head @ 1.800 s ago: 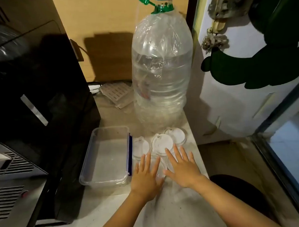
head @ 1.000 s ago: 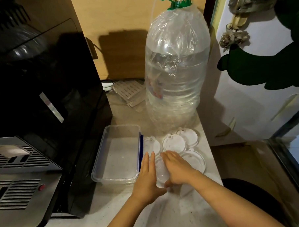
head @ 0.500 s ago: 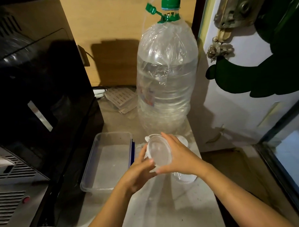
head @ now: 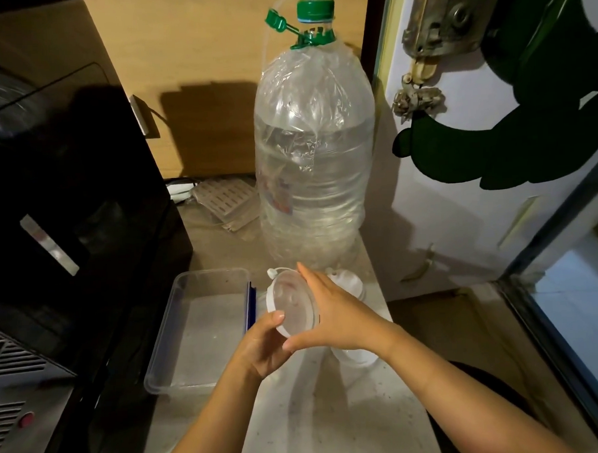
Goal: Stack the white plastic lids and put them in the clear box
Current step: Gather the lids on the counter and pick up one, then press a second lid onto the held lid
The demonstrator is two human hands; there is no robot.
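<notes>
A round white plastic lid [head: 291, 303] is held tilted above the counter, its hollow side facing left. My right hand [head: 339, 315] grips it from the right, fingers along its far rim. My left hand [head: 264, 346] holds its lower edge, thumb on the rim. More white lids lie on the counter behind and under my right hand: one [head: 348, 281] by the bottle, another [head: 356, 357] peeking out below my wrist. The clear box [head: 179, 334] with a blue latch stands empty just left of my hands.
A big clear water bottle [head: 315, 164] with a green cap stands close behind the lids. A black appliance [head: 67, 202] fills the left side beside the box. The narrow counter [head: 333, 423] drops off on the right, where a white door stands.
Both hands were flat over the lids on the counter, then picked one lid up. It is now held a little higher and more tilted between both hands.
</notes>
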